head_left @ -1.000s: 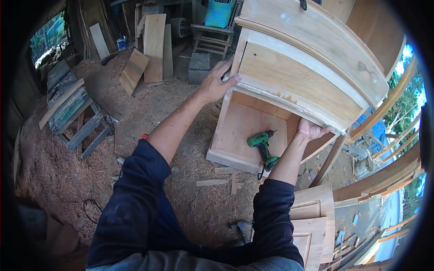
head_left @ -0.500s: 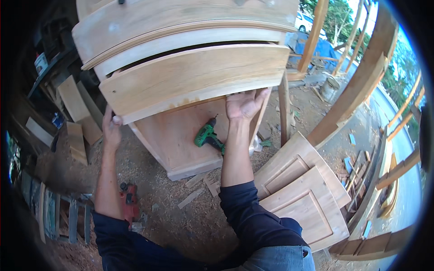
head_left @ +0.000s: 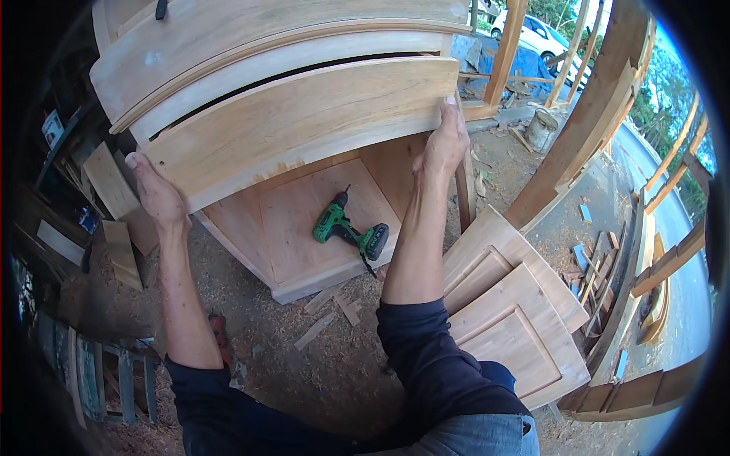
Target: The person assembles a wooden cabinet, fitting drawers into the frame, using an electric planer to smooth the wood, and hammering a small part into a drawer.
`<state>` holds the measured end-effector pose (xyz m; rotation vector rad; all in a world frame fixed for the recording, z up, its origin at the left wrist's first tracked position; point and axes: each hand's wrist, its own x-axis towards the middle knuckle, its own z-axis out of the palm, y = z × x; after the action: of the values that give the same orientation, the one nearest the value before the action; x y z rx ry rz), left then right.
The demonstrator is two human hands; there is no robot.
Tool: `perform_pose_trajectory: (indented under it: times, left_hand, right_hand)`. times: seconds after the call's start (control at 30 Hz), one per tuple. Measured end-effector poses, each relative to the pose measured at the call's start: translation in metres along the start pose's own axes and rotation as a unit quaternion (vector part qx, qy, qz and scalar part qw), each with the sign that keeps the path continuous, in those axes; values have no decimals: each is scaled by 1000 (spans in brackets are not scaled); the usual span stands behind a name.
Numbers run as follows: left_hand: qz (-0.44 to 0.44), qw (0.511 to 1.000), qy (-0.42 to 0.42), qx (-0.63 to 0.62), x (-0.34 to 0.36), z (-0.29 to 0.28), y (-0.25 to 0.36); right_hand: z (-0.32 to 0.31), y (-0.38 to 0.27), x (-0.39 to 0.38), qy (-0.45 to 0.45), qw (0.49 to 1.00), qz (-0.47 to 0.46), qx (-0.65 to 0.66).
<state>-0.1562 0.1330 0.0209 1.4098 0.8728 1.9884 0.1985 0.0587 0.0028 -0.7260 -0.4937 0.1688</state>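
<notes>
A wooden drawer with a wide, slightly curved front (head_left: pixel 304 121) sticks partway out of an unpainted wooden cabinet (head_left: pixel 251 49). My left hand (head_left: pixel 158 191) grips the left end of that front, thumb up along its edge. At the opposite end my right hand (head_left: pixel 443 140) holds the drawer too, its thumb on the face near the right edge; the other fingers of both hands are mostly hidden behind the wood. Below the drawer, a green and black cordless drill (head_left: pixel 346 229) lies on the cabinet's bottom board (head_left: pixel 285 247).
Two panelled wooden doors (head_left: pixel 525 334) lie overlapping to my right. A red power tool (head_left: pixel 220 334) sits on the ground by my left forearm. Wood offcuts (head_left: pixel 327 315) lie before the cabinet, boards (head_left: pixel 110 182) lean at left, and timber posts (head_left: pixel 585 137) rise at right.
My right hand has gone from under the drawer front to its right end. My left hand has shifted up its left end. The view has shifted, and more of the drill shows.
</notes>
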Motion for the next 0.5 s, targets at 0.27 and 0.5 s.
perform_pose_trajectory:
  times: [0.27, 0.5]
  left_hand:
    - [20, 996, -60, -67, -28, -5, 35]
    - [31, 998, -40, -32, -43, -4, 48]
  right_hand:
    - [-26, -25, 0, -28, 992, 32, 122]
    - [-37, -18, 12, -9, 992, -122, 0]
